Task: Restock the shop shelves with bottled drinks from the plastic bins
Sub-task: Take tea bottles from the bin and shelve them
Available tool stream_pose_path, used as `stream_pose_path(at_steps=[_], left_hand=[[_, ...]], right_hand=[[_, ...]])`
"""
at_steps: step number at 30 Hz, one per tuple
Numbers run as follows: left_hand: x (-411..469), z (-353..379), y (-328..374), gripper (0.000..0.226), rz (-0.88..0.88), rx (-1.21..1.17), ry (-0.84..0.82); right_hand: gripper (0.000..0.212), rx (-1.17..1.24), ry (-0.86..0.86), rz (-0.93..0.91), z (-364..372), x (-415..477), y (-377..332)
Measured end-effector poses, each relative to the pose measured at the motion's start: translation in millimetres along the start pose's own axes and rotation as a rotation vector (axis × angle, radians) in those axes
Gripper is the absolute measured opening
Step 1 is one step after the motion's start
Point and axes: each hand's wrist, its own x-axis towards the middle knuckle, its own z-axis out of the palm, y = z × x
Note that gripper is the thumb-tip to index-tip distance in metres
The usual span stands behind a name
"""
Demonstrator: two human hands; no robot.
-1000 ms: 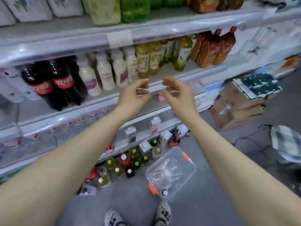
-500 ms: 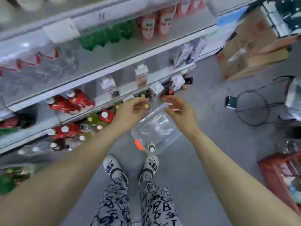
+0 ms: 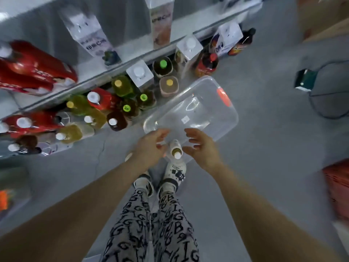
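Both my hands hang spread and loose-fingered over the near end of the bin, one on each side of a single bottle.

My left hand (image 3: 151, 146) and right hand (image 3: 203, 148) hold nothing; I cannot tell whether the fingertips brush the small pale bottle with a white cap (image 3: 176, 149) standing upright between them, in the near corner of the clear rectangular plastic bin (image 3: 233, 118). The bin sits on the grey floor (image 3: 264, 167), an orange latch (image 3: 223, 97) at its far end. Just beside it to the left stands a cluster of green, brown and red capped bottles (image 3: 117, 106) under the low metal shelf (image 3: 120, 70). A red plastic crate (image 3: 338, 190) sits well apart on the right.
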Motion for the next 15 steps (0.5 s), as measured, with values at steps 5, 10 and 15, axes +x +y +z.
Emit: stream_pose_path(at_steps=[5, 10, 15], left_hand=[[51, 39, -65, 0.053, -0.06, 0.065, -0.086], [93, 64, -107, 0.055, -0.089, 0.101, -0.134], [134, 84, -137, 0.054, -0.113, 0.136, -0.162]], right_hand=[[0.062, -0.074, -0.107, 0.083, 37, 45, 71], [0.078, -0.184, -0.233, 0.191, 60, 75, 123], [0.086, -0.263, -0.247, 0.23, 81, 98, 167]])
